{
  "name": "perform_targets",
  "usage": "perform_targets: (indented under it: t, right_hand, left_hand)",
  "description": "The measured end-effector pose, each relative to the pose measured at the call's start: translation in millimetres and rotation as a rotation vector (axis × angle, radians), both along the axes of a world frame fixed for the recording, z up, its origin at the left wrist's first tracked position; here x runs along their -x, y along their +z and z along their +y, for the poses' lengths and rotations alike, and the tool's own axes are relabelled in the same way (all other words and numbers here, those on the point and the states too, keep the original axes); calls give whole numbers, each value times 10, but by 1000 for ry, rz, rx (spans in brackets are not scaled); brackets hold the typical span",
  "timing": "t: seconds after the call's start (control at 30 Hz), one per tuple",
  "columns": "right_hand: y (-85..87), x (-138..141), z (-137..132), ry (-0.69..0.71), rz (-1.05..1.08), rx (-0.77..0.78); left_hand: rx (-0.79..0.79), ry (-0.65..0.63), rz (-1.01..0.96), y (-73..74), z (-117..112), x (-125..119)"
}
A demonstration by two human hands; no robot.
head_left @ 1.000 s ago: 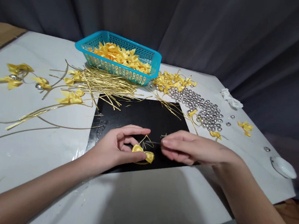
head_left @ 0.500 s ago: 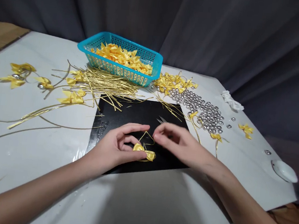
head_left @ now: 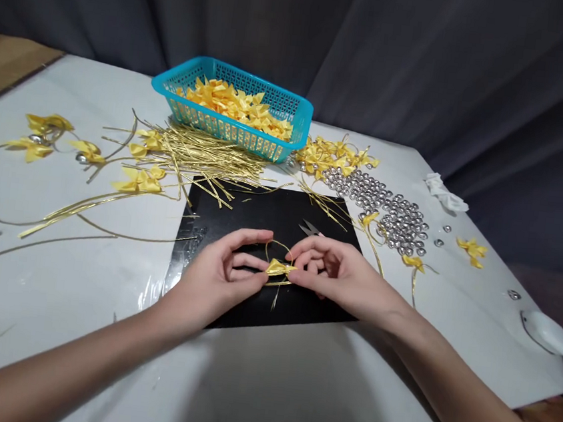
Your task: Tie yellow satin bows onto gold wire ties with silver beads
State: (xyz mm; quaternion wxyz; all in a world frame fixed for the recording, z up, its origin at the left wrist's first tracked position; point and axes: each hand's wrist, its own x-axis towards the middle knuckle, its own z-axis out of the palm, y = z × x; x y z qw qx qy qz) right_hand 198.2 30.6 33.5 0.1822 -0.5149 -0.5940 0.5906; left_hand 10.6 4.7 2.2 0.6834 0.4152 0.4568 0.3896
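- The left hand (head_left: 225,269), at the centre of the frame, is pinching the left end of a yellow bow (head_left: 280,268) between thumb and a finger, with the index finger stretching out above it.
- The right hand (head_left: 340,271), just right of centre, is pinching the bow's right end between thumb and fingertips, the other fingers curling inward.
- The bow is sitting between the two hands at the centre of the frame, over a black mat (head_left: 255,218); a thin gold cord (head_left: 279,241) is looping above it.
- Scissor blades (head_left: 310,228) are showing just above the right hand; I cannot tell whether that hand is holding them.
- A blue basket (head_left: 231,118) is standing at the upper centre, holding a heap of yellow bows (head_left: 237,102).
- Gold strips (head_left: 212,153) are lying below the basket, some overlapping the mat's top edge.
- Silver beads (head_left: 396,216) are spreading across the right of the frame, below a pile of corded bows (head_left: 335,155).
- More bows (head_left: 138,179) and long cords (head_left: 67,210) are lying at the left.
- A white cloth (head_left: 447,193) and a rounded white object (head_left: 548,332) are resting at the far right.
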Motion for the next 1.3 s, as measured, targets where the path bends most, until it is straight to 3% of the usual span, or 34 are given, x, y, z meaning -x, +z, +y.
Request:
perform_targets:
  t: [0.1,0.3,0.47,0.63,0.83,0.97,1.03,1.17,1.23,1.3]
  right_hand:
    - [2,-3,-12,-12,-19,-106]
    - [-17,-40,36,-7,-104,-79]
    - [-46,-32,38,-75,-122,-166]
    - [-97,26,-18,43,-189,-257]
    - [-142,-18,1,-167,-242,-448]
    - [-118,43,-100,-274,-144,-512]
    - [-95,91,-154,-175,-83,-397]
    - [-62,130,-174,186,24,71]
    - [-56,122,-146,179,97,220]
    - [-52,111,-113,58,181,295]
  left_hand:
    - [-47,-9,83,20,-17,-19]
    - [-70,-22,111,55,-25,-20]
    - [-91,-61,89,19,-22,-2]
    - [-121,-103,17,-18,-23,21]
    - [-84,-64,-20,22,-12,28]
    - [-80,-73,-87,35,-6,39]
    - [-72,-90,-154,34,-1,46]
    - [-63,-132,-248,35,12,58]
    - [-63,-127,-227,38,16,62]
    - [-67,-104,-181,40,18,62]
